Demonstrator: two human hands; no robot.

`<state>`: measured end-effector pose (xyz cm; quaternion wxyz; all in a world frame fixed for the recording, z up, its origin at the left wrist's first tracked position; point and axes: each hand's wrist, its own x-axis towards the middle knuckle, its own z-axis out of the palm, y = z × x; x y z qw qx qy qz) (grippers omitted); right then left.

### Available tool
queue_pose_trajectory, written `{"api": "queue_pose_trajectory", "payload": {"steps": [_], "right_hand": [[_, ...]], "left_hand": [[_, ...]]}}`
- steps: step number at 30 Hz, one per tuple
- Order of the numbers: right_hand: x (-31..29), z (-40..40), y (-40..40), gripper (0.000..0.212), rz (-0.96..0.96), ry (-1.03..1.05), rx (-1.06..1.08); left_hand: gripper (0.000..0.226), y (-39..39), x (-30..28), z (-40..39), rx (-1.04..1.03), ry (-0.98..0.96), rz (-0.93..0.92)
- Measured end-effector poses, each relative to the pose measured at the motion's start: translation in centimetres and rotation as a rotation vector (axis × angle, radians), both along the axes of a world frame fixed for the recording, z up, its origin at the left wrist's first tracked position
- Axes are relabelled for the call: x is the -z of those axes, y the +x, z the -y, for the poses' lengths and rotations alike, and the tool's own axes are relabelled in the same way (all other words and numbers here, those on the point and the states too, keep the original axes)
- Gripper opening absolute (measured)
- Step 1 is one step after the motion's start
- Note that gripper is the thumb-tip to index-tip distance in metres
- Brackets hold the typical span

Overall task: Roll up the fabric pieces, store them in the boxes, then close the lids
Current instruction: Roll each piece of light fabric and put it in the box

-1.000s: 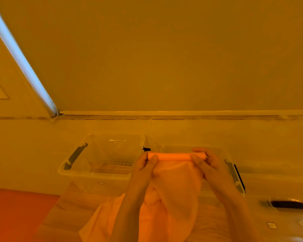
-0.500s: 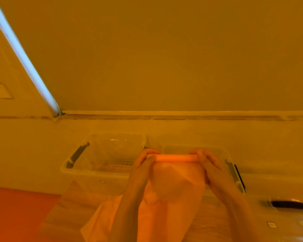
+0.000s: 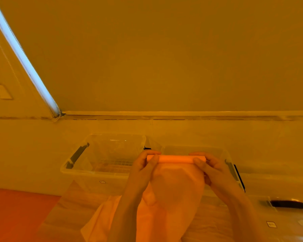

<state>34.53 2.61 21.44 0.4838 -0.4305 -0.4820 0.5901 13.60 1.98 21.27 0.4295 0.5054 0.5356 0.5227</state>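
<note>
Left hand (image 3: pixel 143 169): raised in front of the boxes, fingers and thumb curled round the left end of the rolled part of the fabric, pinching it.
Right hand (image 3: pixel 211 169): level with the left, fingers curled over the right end of the same roll, thumb pressed against its near side.
Fabric piece (image 3: pixel 175 191): pale, orange-tinted cloth held in the air between both hands; top edge wound into a tight horizontal roll, the rest hanging loose down between the forearms toward the worktop.
Left storage box (image 3: pixel 87 173): clear plastic, lid off, standing on the worktop behind and left of the hands; dark latch handle on its left end, grid pattern visible on its floor; contents otherwise hard to tell.
Right storage box (image 3: pixel 222 152): clear plastic, lid off, just beside the left box, mostly hidden behind the roll and the right hand; dark latch on its right end.
Lid (image 3: pixel 287 205): clear, with a dark handle, lying flat at the right edge near the right box.
Worktop (image 3: pixel 73 206): light wood grain, carrying both boxes.
Wall switch (image 3: pixel 1 91): on the wall at far left.
</note>
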Motion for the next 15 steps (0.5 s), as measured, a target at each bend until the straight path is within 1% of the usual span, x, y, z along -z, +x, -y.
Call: {"api": "queue_pose_trajectory", "payload": {"steps": [5,8,10,11,13,15], "right_hand": [[0.23,-0.01,-0.02,0.017,0.02,-0.014,-0.019],[0.37,-0.25,-0.24,0.015,0.015,-0.014,0.034],[0.46,-0.4,-0.46,0.015,0.026,0.008,0.061],[0.45,-0.43,-0.51,0.013,0.024,0.02,0.059],[0.42,-0.44,-0.43,0.012,0.003,0.034,0.035],[0.49,-0.46,-0.25,0.022,-0.014,0.035,0.019]], "left_hand": [[0.019,-0.23,0.11,0.28,0.034,-0.018,0.009],[0.021,-0.12,0.01,0.33,0.048,0.003,0.041],[0.03,-0.04,-0.08,0.25,0.04,-0.008,0.078],[0.031,0.01,-0.14,0.23,0.028,-0.025,0.097],[0.025,0.11,-0.07,0.11,0.01,-0.046,0.105],[0.018,0.19,-0.07,0.12,0.009,-0.05,0.054]]}}
